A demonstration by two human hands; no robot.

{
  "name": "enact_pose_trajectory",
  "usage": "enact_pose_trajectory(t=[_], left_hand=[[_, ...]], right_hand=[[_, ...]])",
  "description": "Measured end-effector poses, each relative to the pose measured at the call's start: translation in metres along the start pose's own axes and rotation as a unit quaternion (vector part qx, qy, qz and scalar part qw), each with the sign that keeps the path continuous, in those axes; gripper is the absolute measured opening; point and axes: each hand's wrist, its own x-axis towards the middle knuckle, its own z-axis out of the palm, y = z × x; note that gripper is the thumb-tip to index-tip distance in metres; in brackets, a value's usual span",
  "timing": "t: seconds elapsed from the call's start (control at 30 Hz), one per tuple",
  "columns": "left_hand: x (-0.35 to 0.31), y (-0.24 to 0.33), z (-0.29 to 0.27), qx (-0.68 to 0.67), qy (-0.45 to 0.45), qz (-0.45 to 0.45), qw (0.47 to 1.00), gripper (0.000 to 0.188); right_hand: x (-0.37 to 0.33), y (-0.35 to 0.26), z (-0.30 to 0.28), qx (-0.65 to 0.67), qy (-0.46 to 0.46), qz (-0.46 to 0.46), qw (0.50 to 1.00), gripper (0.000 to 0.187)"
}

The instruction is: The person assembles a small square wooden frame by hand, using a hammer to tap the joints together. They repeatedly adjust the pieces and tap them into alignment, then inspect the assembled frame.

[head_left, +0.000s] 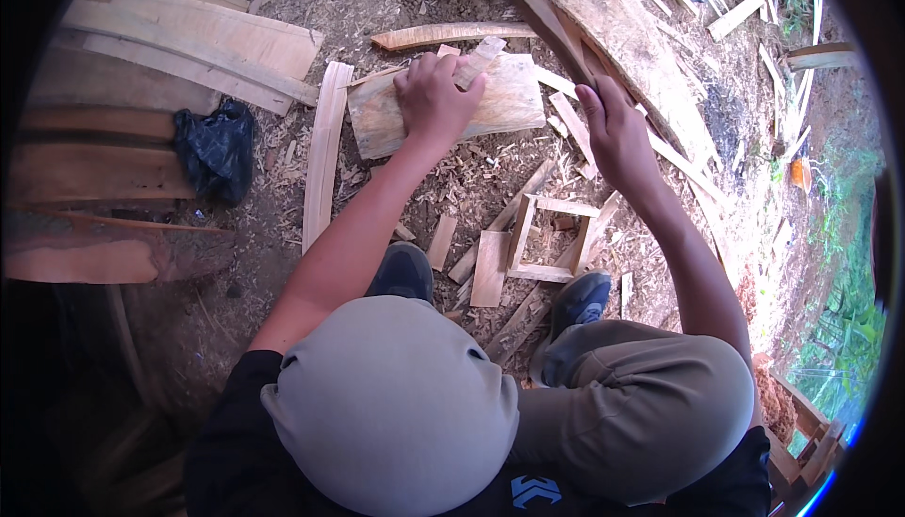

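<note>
My left hand (438, 100) is closed on a small pale wood piece (481, 61), its fingers bent over the near end. It rests above a thick, light wooden block (514, 102) lying on the ground in front of me. My right hand (617, 135) grips the dark wooden handle of a hammer (556, 27). The hammer is raised to the right of the block, its metal head pointing up and away from me. Between my feet and the block is a small rectangular wooden frame (520, 234), with a flat wood piece (489, 268) beside it.
Wood shavings and offcuts cover the ground. Long boards (189, 36) and a black plastic bag (215, 151) lie at the left. A curved strip (326, 154) stretches beside the block. A large slab (650, 74) runs along the right, with green plants (848, 338) beyond.
</note>
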Motion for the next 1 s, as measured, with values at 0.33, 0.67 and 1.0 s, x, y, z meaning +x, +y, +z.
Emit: enact_pose_trajectory(t=[0.33,0.67,1.0], left_hand=[[0.001,-0.004,-0.001,-0.019,-0.013,-0.007,1.000,0.038],[0.001,-0.002,0.000,-0.006,-0.002,-0.007,1.000,0.037],[0.011,-0.004,-0.022,-0.215,-0.013,-0.119,0.969,0.037]], right_hand=[[0.022,-0.024,-0.018,-0.086,-0.107,0.023,0.990,0.037],[0.031,-0.043,-0.030,-0.091,-0.094,0.009,0.991,0.042],[-0.004,0.005,-0.001,-0.018,-0.067,0.113,0.991,0.039]])
